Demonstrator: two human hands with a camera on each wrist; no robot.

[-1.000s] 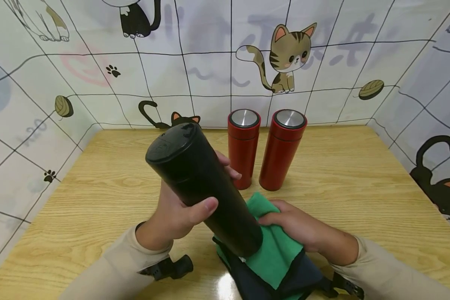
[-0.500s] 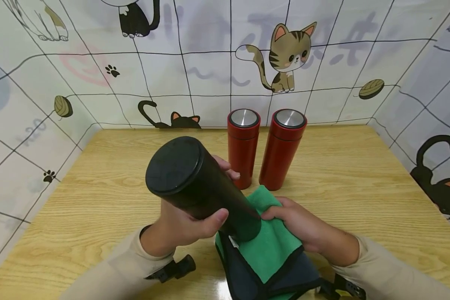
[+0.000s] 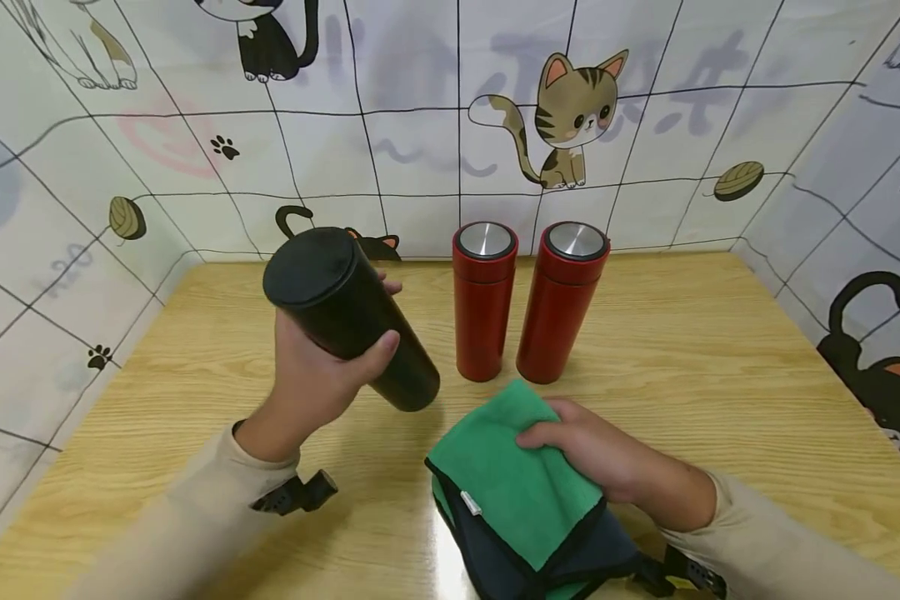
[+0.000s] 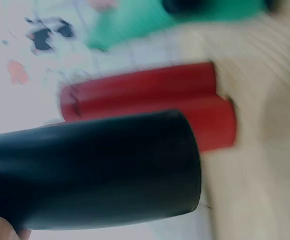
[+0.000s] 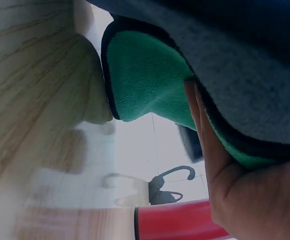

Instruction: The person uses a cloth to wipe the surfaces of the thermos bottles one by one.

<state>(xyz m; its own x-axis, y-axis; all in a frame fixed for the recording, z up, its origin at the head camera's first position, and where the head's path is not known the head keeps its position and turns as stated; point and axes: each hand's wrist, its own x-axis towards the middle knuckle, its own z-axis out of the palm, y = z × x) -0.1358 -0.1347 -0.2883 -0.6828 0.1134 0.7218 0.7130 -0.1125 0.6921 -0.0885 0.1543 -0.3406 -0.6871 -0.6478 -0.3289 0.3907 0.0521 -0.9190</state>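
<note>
My left hand (image 3: 318, 371) grips a black cylindrical bottle (image 3: 352, 321), held tilted above the table left of centre. Its lower end also fills much of the left wrist view, where the bottle (image 4: 99, 170) crosses in front of two red ones. A green cloth (image 3: 521, 467) with dark edging and a dark grey reverse hangs folded from my right hand (image 3: 592, 446), which pinches it between thumb and fingers. In the right wrist view the cloth (image 5: 145, 70) hides part of the fingers. Bottle and cloth are apart.
Two red bottles with silver lids stand upright behind the hands, the left one (image 3: 485, 308) and the right one (image 3: 562, 308) close together. The wood-grain table (image 3: 682, 350) meets a cat-patterned wall covering (image 3: 412, 150) at the back and sides.
The black bottle was against the green cloth earlier. My left hand has carried it left and away from the cloth. The right hand still holds the cloth in about the same spot.
</note>
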